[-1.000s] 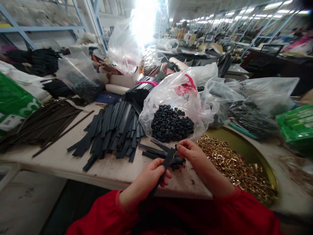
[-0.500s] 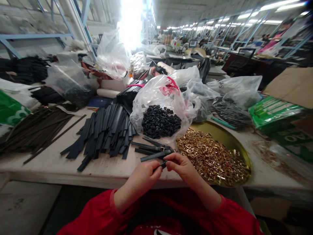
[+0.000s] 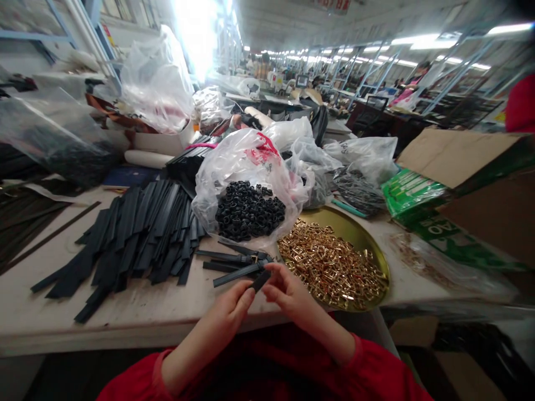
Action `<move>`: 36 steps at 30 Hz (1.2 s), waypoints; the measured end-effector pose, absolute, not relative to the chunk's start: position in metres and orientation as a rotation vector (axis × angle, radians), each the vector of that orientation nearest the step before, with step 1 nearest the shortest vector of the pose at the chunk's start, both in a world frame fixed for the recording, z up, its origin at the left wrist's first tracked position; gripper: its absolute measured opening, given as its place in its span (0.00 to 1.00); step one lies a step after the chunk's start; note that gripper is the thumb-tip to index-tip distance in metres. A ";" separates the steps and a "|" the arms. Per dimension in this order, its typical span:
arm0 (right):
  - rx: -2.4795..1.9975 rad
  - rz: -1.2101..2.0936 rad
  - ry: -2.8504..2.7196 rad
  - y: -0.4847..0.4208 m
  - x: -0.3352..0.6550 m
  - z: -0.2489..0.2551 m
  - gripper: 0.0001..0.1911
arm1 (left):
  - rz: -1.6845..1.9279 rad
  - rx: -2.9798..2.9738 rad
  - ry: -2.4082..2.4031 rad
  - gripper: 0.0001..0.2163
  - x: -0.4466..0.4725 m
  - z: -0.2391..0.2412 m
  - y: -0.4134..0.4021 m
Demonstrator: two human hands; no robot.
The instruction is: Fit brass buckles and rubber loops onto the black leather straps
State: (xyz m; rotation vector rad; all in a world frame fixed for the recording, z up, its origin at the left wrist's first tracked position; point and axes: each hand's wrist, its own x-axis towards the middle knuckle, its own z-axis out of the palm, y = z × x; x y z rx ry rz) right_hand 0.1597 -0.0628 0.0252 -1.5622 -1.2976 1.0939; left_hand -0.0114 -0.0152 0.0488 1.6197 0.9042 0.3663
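Head view: your left hand (image 3: 231, 305) is clamped on a short, flat, black leather-like strip (image 3: 261, 281), thumb on top, near end hidden in the grip. Your right hand (image 3: 290, 293) sits just to the right, thumb and fingertips parted at the strip's far end; can't tell whether a fingertip touches it. Hands close together, not touching.

Key relation: the strip's long axis slants from near left to far right, out of your left grip toward your right fingertips. Left has the near end; right is the nearer hand to the free end.

Just beyond your hands: a loose little group of flat black strips (image 3: 236, 275), roughly left to right, right ends bunched, a bit of gold-coloured metal (image 3: 254, 258) showing among them. Farther: a clear plastic bag with red print (image 3: 217, 161), holding small black loops (image 3: 251, 211). Right of your right hand: a round, shiny gold-coloured tray (image 3: 355, 228) heaped with small gold-coloured metal pieces (image 3: 330, 262). Well left: a broad fan of flat black strips (image 3: 134, 234) on the off-white table (image 3: 137, 312).
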 end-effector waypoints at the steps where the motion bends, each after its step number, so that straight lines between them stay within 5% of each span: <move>1: -1.737 0.873 -1.440 -0.057 0.172 0.027 0.13 | 0.366 1.608 0.924 0.14 -0.011 0.047 -0.013; 4: -2.288 0.145 -1.715 -0.036 0.212 0.032 0.09 | 0.410 1.578 0.964 0.12 -0.008 0.041 -0.008; 8: -2.554 -0.118 -1.935 -0.015 0.239 0.027 0.10 | 0.402 1.570 0.960 0.12 -0.001 0.034 -0.007; 20: -2.215 0.450 -1.663 -0.013 0.247 0.036 0.06 | 0.430 1.610 0.959 0.12 0.016 0.044 -0.013; 27: -1.163 1.424 -0.602 -0.053 0.164 0.045 0.15 | 0.658 1.514 1.027 0.12 0.025 0.045 -0.018; 36: -1.270 1.200 -0.973 -0.069 0.145 0.043 0.13 | 0.558 1.635 1.012 0.08 0.007 0.049 -0.020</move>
